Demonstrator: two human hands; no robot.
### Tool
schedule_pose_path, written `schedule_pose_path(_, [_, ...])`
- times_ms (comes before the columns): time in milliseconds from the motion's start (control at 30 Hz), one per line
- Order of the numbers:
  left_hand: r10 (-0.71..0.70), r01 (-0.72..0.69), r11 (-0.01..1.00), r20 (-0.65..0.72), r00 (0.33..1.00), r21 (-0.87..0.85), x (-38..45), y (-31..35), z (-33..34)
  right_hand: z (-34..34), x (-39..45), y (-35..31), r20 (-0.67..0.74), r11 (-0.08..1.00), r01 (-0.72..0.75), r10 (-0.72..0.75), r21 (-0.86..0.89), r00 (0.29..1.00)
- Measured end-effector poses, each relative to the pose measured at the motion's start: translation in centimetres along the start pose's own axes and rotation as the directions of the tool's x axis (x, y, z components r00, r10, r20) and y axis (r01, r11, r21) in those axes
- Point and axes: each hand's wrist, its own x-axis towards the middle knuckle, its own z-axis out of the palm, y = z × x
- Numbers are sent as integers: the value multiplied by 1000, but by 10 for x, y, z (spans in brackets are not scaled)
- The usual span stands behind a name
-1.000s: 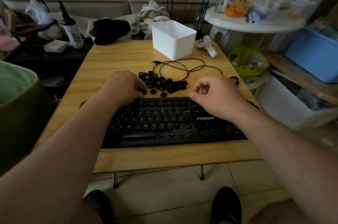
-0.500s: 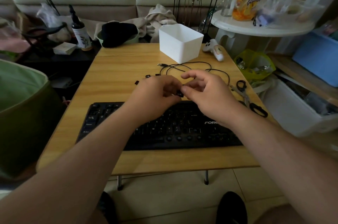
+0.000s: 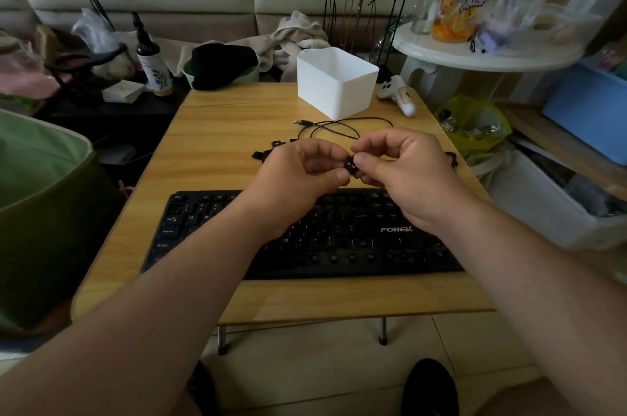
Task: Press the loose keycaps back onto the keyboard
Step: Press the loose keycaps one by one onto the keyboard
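Holding: a single black keycap (image 3: 350, 164) is pinched between the two hands above the keyboard's (image 3: 339, 235) far edge, its printed face turned toward the camera, probably so the legend can be read before a socket is chosen.
Left hand (image 3: 298, 174): raised over the middle of the keyboard, forearm crossing its left half; the thumb and curled fingers (image 3: 317, 161) close on the keycap's left side.
Right hand (image 3: 400, 171): raised over the keyboard's right half, wrist above the printed brand name; thumb and forefinger are clamped on the keycap's right side, the other fingers curled loosely behind.
Loose keycaps (image 3: 268, 151): a few lie on the bench (image 3: 210, 151) just beyond the keyboard, mostly hidden behind the left hand; how many remain cannot be told.
Keyboard: lies flat on the bench near its front edge, square to the person; the bottom rows on its right half show bare stems, so these sockets appear unfilled.
Cable (image 3: 339, 127): coiled loosely on the bench beyond the keyboard, its plug end free, keeping it away from the work.
White box (image 3: 336, 83): stands at the bench's far edge, well beyond the keyboard.
Stage: judged as orienting one cap between pickup and pressing; much of the task seems left.
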Motion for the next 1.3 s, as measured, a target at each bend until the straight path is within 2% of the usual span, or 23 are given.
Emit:
schedule_pose_path(167, [22, -22, 1000, 3, 1000, 12, 0, 1, -1, 0, -3, -5, 49, 999, -18, 16, 37, 999])
schedule_pose_path(300, [-10, 10, 1000, 0, 1000, 15, -1, 2, -1, -2, -2, -3, 53, 1000, -24, 24, -3, 998])
schedule_pose_path(400, [-50, 50, 999, -4, 999, 3, -1, 4, -2, -3, -1, -3, 52, 997, -17, 20, -69, 998])
schedule_pose_path(500, [-83, 83, 997, -6, 996, -3, 1, 5, -5, -1, -2, -5, 50, 975, 19, -8, -222, 999])
schedule_pose_path(633, [-70, 72, 997, -47, 996, 38, 2, 11, -19, 11, -3, -11, 73, 897, 151, -133, -416, 988])
schedule_pose_path(833, [-23, 27, 993, -32, 999, 113, -3, 21, -44, 33, 3, -18, 125, 805, 332, -312, -492, 942])
schedule_pose_path(1000, [-20, 26, 974, -29, 999, 224, -12, 23, -62, 49, 10, -19, 292, 557, 532, -465, -637, 836])
schedule_pose_path(1067, [-40, 45, 970, -25, 999, 239, -17, 23, -69, 55, 13, -18, 330, 515, 548, -457, -659, 826])
schedule_pose_path(1200, [-74, 72, 933, -9, 997, 353, -25, 23, -84, 66, 18, -18, 381, 511, 545, -395, -665, 836])
schedule_pose_path(1300, [-70, 78, 846, -35, 997, 528, -30, 21, -97, 65, 24, -22, 434, 531, 467, -196, -707, 879])
